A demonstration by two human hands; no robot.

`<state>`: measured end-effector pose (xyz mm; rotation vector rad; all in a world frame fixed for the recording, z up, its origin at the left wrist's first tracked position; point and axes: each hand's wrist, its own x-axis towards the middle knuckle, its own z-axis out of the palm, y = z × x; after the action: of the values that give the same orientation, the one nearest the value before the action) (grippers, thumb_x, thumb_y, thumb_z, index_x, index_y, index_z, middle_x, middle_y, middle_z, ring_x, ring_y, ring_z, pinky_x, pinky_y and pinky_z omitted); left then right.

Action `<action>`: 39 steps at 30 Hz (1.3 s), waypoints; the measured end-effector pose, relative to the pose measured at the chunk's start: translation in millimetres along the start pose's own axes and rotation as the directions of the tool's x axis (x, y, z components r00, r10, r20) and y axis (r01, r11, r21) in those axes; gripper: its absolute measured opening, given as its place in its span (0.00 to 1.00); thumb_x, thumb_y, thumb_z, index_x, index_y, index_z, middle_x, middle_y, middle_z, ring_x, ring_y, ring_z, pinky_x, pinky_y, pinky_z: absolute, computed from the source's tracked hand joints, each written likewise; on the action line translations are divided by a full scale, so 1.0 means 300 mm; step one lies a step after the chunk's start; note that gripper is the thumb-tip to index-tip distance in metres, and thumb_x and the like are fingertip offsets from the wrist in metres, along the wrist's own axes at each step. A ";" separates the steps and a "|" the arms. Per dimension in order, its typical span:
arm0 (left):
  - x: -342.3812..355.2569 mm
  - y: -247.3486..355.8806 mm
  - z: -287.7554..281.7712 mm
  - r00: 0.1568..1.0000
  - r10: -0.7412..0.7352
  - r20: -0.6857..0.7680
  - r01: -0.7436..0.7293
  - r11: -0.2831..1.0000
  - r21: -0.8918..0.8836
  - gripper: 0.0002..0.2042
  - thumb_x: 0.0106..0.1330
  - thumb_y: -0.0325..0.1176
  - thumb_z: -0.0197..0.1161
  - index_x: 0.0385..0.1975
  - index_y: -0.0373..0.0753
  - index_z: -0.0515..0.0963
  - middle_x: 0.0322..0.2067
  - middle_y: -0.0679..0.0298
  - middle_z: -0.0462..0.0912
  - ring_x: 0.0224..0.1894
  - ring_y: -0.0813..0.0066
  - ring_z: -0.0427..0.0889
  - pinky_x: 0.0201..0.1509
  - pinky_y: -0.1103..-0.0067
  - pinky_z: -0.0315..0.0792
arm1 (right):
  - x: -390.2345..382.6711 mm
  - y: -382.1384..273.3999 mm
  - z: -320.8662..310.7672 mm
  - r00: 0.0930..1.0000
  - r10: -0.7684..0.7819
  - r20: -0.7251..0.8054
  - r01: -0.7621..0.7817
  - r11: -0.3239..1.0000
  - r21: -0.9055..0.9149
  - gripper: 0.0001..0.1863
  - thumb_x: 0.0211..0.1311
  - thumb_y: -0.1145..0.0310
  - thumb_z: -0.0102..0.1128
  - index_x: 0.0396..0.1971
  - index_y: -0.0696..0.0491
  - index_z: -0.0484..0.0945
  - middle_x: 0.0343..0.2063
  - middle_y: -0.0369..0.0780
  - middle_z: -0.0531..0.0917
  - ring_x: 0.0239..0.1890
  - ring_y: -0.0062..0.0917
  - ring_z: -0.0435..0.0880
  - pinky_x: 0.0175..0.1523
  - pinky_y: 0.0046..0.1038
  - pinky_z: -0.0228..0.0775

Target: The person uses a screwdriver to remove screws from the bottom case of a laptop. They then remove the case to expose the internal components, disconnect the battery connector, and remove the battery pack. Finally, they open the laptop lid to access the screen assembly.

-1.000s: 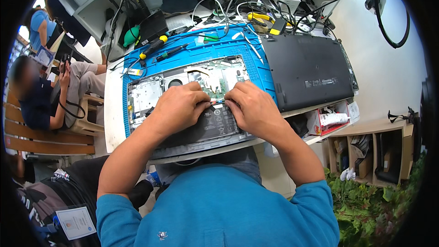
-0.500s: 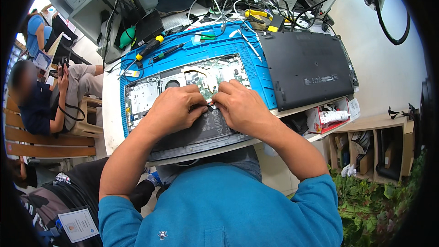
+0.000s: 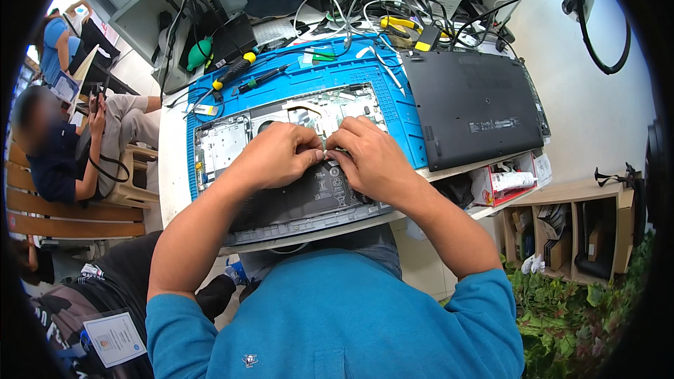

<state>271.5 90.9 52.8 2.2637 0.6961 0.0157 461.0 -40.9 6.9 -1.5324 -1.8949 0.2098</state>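
Note:
An opened laptop base (image 3: 223, 146) lies on a blue repair mat, its green circuit board, fan and copper heat pipe (image 3: 306, 106) exposed. Along its near side sits a flat black battery (image 3: 302, 195). At the battery's far edge, both hands meet over a small cable, of which only a bit of red and white shows. My left hand (image 3: 277, 154) pinches there with thumb and forefinger, coming in from the left. Opposite it, my right hand (image 3: 368, 154) is also closed, its fingertips nearly touching the left ones. The fingers hide most of the cable and its plug.
A black laptop bottom cover (image 3: 477, 109) lies to the right. Screwdrivers (image 3: 235, 71), tweezers (image 3: 385, 69) and a green blower bulb (image 3: 199, 54) are beyond the laptop. Tangled cables and yellow-handled pliers (image 3: 400, 22) crowd the back. A red-edged box (image 3: 502, 182) stands at lower right.
My fingertips have drawn closer together at the battery's far edge and shifted slightly away from me. The red wire that showed between them is now mostly covered.

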 end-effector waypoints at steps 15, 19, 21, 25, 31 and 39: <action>-0.029 -0.035 0.035 0.957 0.236 -0.169 -0.193 0.952 0.236 0.08 0.64 0.34 0.75 0.41 0.43 0.93 0.29 0.57 0.88 0.29 0.56 0.88 0.38 0.66 0.81 | 0.004 0.050 -0.006 0.977 -0.167 0.135 0.182 0.978 -0.105 0.09 0.55 0.79 0.68 0.37 0.58 0.83 0.42 0.42 0.80 0.49 0.40 0.82 0.51 0.40 0.82; -0.060 -0.035 0.059 0.925 0.356 -0.130 -0.268 0.857 0.441 0.10 0.61 0.33 0.74 0.42 0.45 0.93 0.31 0.60 0.86 0.28 0.56 0.88 0.36 0.64 0.83 | 0.001 0.057 -0.004 0.969 -0.220 0.115 0.232 0.966 -0.112 0.10 0.52 0.80 0.69 0.36 0.58 0.83 0.40 0.42 0.81 0.48 0.38 0.83 0.50 0.38 0.83; -0.076 -0.022 0.069 0.918 0.380 -0.110 -0.275 0.814 0.511 0.12 0.61 0.34 0.73 0.43 0.44 0.93 0.31 0.62 0.86 0.28 0.58 0.89 0.34 0.64 0.83 | -0.005 0.068 0.002 0.970 -0.224 0.095 0.233 0.967 -0.100 0.10 0.54 0.79 0.70 0.37 0.58 0.84 0.39 0.41 0.82 0.46 0.37 0.83 0.48 0.38 0.83; -0.095 -0.010 0.086 0.902 0.420 -0.100 -0.288 0.758 0.586 0.14 0.62 0.36 0.73 0.47 0.43 0.92 0.32 0.64 0.86 0.27 0.60 0.88 0.32 0.65 0.84 | -0.015 0.073 0.011 0.983 -0.182 0.021 0.182 0.983 -0.012 0.07 0.62 0.77 0.73 0.40 0.57 0.87 0.38 0.41 0.84 0.43 0.38 0.85 0.46 0.39 0.82; -0.094 -0.001 0.098 0.894 0.434 -0.110 -0.291 0.751 0.593 0.14 0.64 0.36 0.73 0.48 0.43 0.91 0.30 0.64 0.83 0.26 0.61 0.88 0.29 0.66 0.84 | -0.003 0.065 0.006 0.997 -0.079 0.002 0.079 0.995 0.068 0.04 0.64 0.76 0.74 0.37 0.58 0.87 0.37 0.42 0.85 0.42 0.40 0.85 0.48 0.41 0.81; -0.121 -0.003 0.158 0.894 0.399 -0.204 -0.202 0.765 0.612 0.13 0.68 0.36 0.72 0.49 0.40 0.90 0.31 0.64 0.83 0.25 0.63 0.88 0.27 0.68 0.83 | -0.001 0.036 0.000 1.000 -0.030 0.010 0.030 0.999 0.019 0.04 0.66 0.75 0.70 0.33 0.60 0.83 0.38 0.45 0.83 0.46 0.44 0.85 0.50 0.43 0.82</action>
<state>250.5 42.3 25.3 2.9979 0.5266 0.3974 469.7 -38.0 1.4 -1.4926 -1.9175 0.2220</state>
